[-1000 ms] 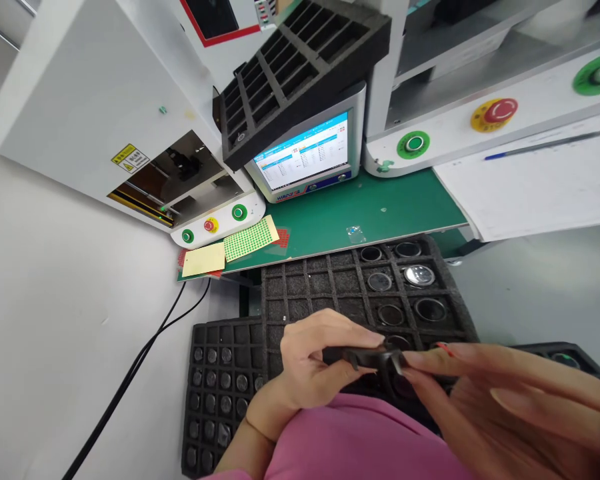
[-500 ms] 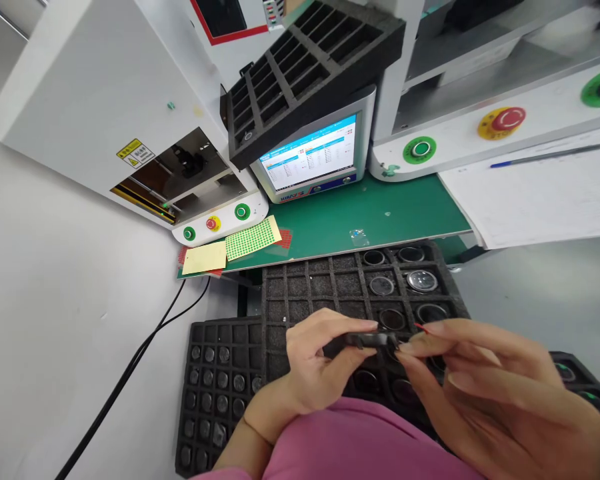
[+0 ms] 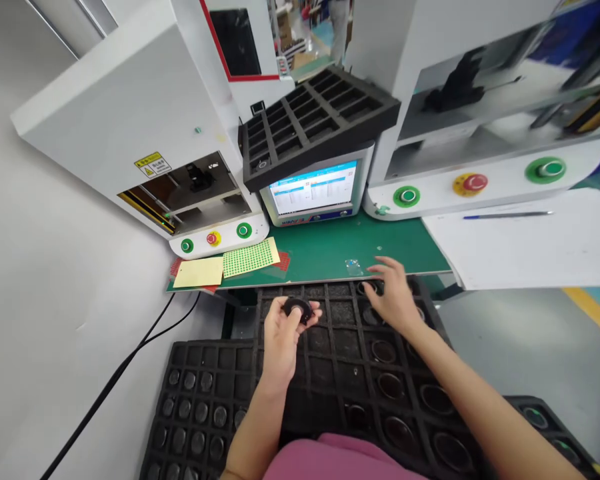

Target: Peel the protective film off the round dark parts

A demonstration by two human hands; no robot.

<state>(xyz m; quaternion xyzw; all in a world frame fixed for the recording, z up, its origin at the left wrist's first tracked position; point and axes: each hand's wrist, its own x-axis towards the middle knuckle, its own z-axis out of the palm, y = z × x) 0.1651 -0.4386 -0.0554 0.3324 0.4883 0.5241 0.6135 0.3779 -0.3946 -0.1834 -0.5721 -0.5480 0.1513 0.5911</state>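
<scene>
1. Since the earlier frames the hands have parted: both had pinched one dark part close to the body; now each works alone, farther out.
2. Left hand grips a round black part in its fingertips, above the foam tray near its far-left corner.
3. Right hand, fingers loose and holding nothing, rests over a far-edge cell, seemingly reaching for a seated ring.
4. A second tray of small discs lies nearer, left.
5. Beyond, the green counter carries sticker sheets at its left edge, a monitor, and white machines with buttons.
</scene>
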